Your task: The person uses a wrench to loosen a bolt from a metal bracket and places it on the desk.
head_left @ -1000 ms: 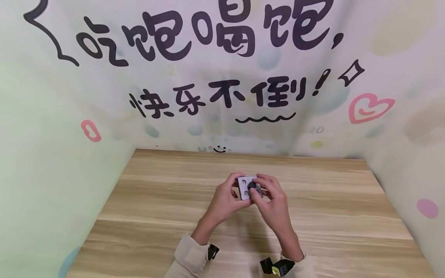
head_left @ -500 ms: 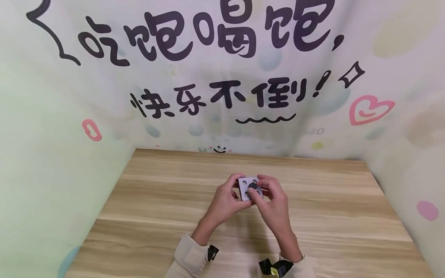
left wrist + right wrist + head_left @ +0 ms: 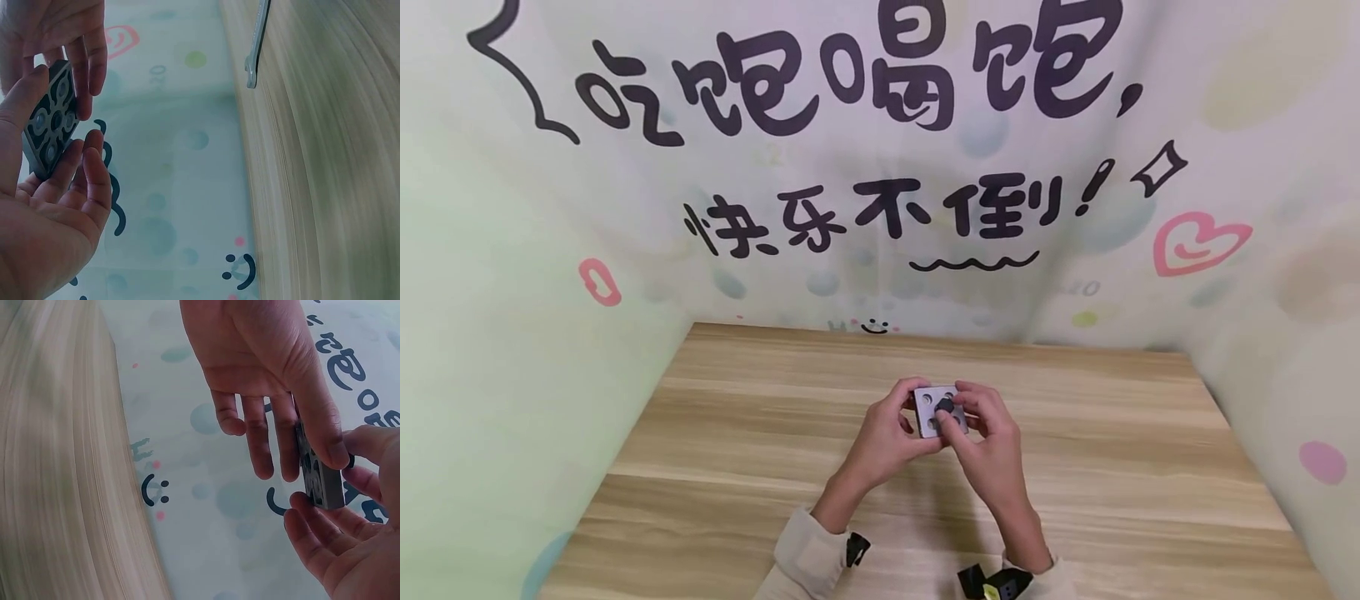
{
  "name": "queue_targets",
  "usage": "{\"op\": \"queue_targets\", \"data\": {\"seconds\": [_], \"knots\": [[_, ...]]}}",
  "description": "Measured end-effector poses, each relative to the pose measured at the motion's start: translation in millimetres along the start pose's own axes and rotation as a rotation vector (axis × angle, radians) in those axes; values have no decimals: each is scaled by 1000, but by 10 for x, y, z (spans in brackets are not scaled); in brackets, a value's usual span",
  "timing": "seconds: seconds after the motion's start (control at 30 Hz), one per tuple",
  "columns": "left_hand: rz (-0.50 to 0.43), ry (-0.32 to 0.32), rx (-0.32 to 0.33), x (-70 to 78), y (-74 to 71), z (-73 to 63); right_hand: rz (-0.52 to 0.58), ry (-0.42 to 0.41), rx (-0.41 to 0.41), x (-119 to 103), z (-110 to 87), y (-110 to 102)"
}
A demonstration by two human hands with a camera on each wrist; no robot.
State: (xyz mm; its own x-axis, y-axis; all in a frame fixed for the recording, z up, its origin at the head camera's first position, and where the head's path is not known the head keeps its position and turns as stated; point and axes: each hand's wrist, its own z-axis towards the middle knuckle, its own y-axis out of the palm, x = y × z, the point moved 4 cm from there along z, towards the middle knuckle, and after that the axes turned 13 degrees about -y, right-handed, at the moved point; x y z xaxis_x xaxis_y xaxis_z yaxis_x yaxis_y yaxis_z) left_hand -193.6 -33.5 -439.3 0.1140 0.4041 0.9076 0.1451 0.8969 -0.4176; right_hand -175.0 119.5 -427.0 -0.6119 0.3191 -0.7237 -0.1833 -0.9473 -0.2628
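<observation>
L hand (image 3: 880,429), approx 6 o'clock in the head view, grips a sq. grey plate (image 3: 930,412) by its edges, thumb along the lower one. Plate's at approx 5 o'clock, held up off the table (image 3: 722,433), face tilted toward the head cam. Round holes show at approx 10, 1 & 7 o'clock on it; another at 4 is part-hidden. Black knob (image 3: 946,404) sits approx mid-plate, pinched b/w thumb & finger of R hand (image 3: 996,442); its other fingers are by the plate's R edge. L wrist view shows plate's underside: dark, w/ lighter raised ribs & round spots.

Rest, L to R: pink loop (image 3: 600,282) on wall at approx 9 o'clock; beige cuff (image 3: 808,550) w/ black strap piece (image 3: 857,548) at 6–7; big blk Chinese lettering (image 3: 917,75) at 12; smiley (image 3: 874,325) near centre, just above table's back edge; black wrist device (image 3: 1007,583) at 5; pink heart (image 3: 1202,243) at 3; purple spot (image 3: 1322,462) b/w 3 & 4. L wrist view also has a metal wrench (image 3: 257,47) on the table, approx 1 o'clock.
</observation>
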Motion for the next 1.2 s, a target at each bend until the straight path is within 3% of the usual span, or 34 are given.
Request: {"op": "queue_targets", "data": {"seconds": [0.37, 0.6, 0.87, 1.2], "knots": [[3, -10, -8, -7, -13, -12, 6, -18, 5, 1, -13, 9], [-9, 3, -17, 0, -2, 0, -28, 27, -1, -67, 8, -10], [-6, -11, -7, -6, -18, -15, 7, 20, -12, 3, -19, 12], [-10, -21, -3, -7, -32, -2, -37, -10, 14, -32, 17, 34]]}}
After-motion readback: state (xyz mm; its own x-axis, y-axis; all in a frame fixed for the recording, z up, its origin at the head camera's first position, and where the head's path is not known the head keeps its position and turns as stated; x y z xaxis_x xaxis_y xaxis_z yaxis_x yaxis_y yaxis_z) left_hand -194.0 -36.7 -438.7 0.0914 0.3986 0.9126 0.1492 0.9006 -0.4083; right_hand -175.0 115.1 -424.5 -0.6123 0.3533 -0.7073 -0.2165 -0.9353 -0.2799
